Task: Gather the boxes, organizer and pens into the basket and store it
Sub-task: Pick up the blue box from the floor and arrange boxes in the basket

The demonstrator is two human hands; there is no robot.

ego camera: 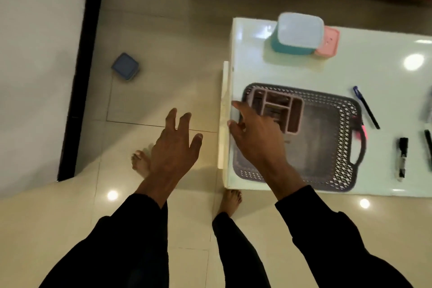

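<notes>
Counted: one grey lattice plastic basket (327, 166) holding one pink divided organizer (278, 110), three lidded boxes, both hands' grip released.

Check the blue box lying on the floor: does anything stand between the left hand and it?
Nothing visible does. The left hand hovers open over bare floor tiles, and the blue box lies farther ahead and to its left, near the dark strip along the wall. Only open floor shows between them. The right hand is over the basket on the table.
</notes>
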